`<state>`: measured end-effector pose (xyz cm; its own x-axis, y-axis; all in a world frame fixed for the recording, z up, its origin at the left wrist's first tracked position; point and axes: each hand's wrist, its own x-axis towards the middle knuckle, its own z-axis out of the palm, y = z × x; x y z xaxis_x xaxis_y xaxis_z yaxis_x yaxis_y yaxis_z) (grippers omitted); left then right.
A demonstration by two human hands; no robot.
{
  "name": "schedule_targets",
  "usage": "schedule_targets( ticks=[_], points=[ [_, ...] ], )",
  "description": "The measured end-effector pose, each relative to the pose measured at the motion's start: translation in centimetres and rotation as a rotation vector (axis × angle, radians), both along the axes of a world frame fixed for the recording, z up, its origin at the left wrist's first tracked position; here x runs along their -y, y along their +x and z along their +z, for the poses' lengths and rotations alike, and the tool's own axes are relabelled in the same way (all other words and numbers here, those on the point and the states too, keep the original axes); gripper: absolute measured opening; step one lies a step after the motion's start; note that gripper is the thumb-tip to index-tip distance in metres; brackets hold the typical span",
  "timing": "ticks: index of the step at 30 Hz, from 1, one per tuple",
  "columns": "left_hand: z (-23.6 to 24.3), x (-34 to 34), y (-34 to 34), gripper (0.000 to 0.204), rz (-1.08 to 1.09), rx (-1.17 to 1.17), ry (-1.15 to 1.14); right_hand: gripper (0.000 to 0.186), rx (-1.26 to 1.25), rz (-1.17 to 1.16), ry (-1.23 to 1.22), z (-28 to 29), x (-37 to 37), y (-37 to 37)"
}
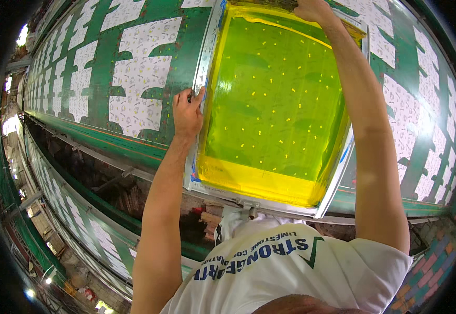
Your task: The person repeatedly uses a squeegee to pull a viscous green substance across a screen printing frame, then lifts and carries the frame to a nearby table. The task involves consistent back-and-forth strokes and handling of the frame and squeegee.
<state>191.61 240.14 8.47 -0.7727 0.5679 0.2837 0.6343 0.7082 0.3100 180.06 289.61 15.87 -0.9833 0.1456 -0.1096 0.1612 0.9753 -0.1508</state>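
Observation:
A silk-screen printing frame (pixel 336 196) with pale metal rails lies across the long table in front of me. Its yellow-green mesh (pixel 275 99) is translucent, dotted with small yellow marks, and grey print shows through. My left hand (pixel 187 116) is closed at the left rail, thumb against the metal and fingers curled; a small dark bit shows between them, too small to name. At the far end of the frame, my right hand (pixel 316 11) is closed on a brown wooden squeegee (pixel 262 3), its fingertips partly cut off by the picture's upper edge. Yellow ink lies along the squeegee's near side.
White printed fabric pieces (pixel 143 73) lie in rows on the green table (pixel 94 133), left and right of the frame. A metal rail (pixel 338 220) runs along the near edge. Another table with white pieces (pixel 107 243) stands behind at left. Coloured paving (pixel 432 269) shows lower right.

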Motion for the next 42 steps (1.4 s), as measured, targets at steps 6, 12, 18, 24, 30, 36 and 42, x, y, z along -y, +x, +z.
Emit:
schedule_targets(
  ticks=[6, 12, 18, 24, 30, 36, 42],
  points=[
    [-0.2, 0.1, -0.5, 0.055, -0.028, -0.059, -0.004, 0.034, -0.003, 0.113, -0.014, -1.4, -1.0, -2.2],
    [-0.9, 0.2, -1.2, 0.058, -0.055, -0.089, -0.008, 0.03, -0.029, 0.284, -0.038, -1.8, 1.2, 4.4],
    [-1.5, 0.3, -1.4, 0.052, -0.074, -0.116, 0.034, 0.032, 0.143, 0.132, -0.006, -0.4, 10.0, 16.8],
    [-2.6, 0.6, -1.9, 0.049, -0.093, -0.162, 0.046, 0.033, 0.167, 0.008, -0.038, 0.8, 21.5, 30.4],
    [-3.6, 0.6, -2.3, 0.042, -0.11, -0.223, 0.034, 0.028, 0.109, -0.068, -0.102, 1.4, 31.4, 41.6],
    [-3.5, 0.3, -2.2, 0.042, -0.112, -0.207, 0.047, 0.029, -0.007, -0.125, -0.078, 1.2, 34.5, 44.5],
    [-4.0, 0.4, -2.5, 0.042, -0.09, -0.185, 0.015, 0.03, 0.024, -0.092, -0.128, 2.1, 33.4, 44.6]
  ],
)
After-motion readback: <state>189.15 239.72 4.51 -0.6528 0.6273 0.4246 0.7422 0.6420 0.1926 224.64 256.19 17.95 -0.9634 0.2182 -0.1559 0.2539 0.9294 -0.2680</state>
